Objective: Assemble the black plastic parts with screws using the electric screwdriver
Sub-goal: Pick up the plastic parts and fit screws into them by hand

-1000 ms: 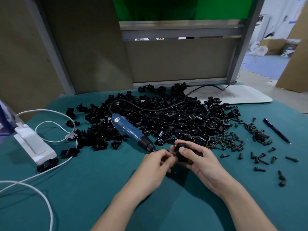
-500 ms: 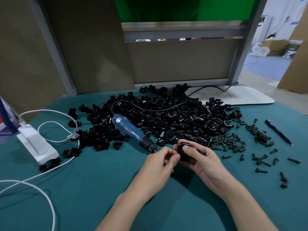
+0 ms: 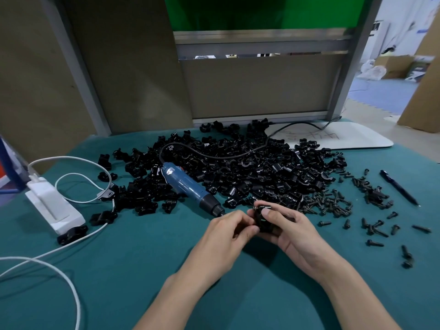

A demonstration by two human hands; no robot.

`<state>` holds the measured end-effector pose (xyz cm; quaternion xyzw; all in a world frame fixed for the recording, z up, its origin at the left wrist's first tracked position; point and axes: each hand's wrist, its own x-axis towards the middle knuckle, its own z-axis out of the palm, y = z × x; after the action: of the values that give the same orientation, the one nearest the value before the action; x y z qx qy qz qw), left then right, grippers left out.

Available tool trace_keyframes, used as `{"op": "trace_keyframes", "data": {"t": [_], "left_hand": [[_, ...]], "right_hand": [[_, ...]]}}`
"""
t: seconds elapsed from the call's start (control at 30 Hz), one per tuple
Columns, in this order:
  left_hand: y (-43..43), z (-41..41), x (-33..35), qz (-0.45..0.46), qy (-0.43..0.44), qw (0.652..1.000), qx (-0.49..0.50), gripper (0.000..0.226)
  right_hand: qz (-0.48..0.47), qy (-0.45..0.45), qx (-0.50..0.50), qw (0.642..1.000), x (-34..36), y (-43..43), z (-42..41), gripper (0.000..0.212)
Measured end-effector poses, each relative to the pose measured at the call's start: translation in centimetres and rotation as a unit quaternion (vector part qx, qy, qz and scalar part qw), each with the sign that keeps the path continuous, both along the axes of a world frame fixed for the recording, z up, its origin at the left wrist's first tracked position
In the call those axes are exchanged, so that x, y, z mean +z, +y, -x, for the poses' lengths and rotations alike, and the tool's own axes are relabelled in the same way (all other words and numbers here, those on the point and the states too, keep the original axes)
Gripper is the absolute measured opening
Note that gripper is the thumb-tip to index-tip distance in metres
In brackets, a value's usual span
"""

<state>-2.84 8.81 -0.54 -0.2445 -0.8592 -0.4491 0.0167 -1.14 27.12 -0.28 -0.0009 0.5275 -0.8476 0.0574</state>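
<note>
right hand [image 3: 294, 231] is holding the black part [image 3: 261, 220] in a curled grip, left hand [image 3: 227, 233] pinching its side. screwdriver [image 3: 188, 186] is lying just beside left hand, bit pointing toward it.

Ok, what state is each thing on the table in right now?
Black part, held between both hands.
Right hand, grips the part, thumb on top.
Left hand, fingers pinch the part's left side.
Screwdriver, lying unheld, cord attached.
Loose parts, heaped on the cloth.
Screws, scattered loose.
Pen, lying flat.
Charger, white cable plugged in.
</note>
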Motion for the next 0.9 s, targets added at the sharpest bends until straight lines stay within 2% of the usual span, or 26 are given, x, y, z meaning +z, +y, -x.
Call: {"op": "trace_keyframes", "data": {"t": [0.2,0.3,0.4,0.57,0.9], "left_hand": [[-0.1,-0.3,-0.2,0.017,0.09,0.996,-0.021,0.009],[0.1,-0.3,-0.2,0.012,0.104,0.994,-0.012,0.008],[-0.1,-0.1,0.0,-0.02,0.083,0.996,0.039,0.017],[-2.8,2.1,0.9,-0.13,0.015,0.965,0.229,0.024],[-3.4,2.0,-0.1,-0.108,-0.038,0.953,0.28,0.017]], "right_hand": [[0.014,-0.014,-0.001,1.0,0.0,0.0,0.0,0.028],[0.033,-0.013,-0.008,0.999,-0.2,0.1,0.2,0.031],[0.044,-0.007,-0.023,0.999,-0.4,0.0,0.4,0.036],[0.009,0.002,-0.032,0.999,-0.8,0.2,0.6,0.044],[-0.04,0.01,-0.046,0.998,-1.1,-0.1,0.7,0.041]]}}
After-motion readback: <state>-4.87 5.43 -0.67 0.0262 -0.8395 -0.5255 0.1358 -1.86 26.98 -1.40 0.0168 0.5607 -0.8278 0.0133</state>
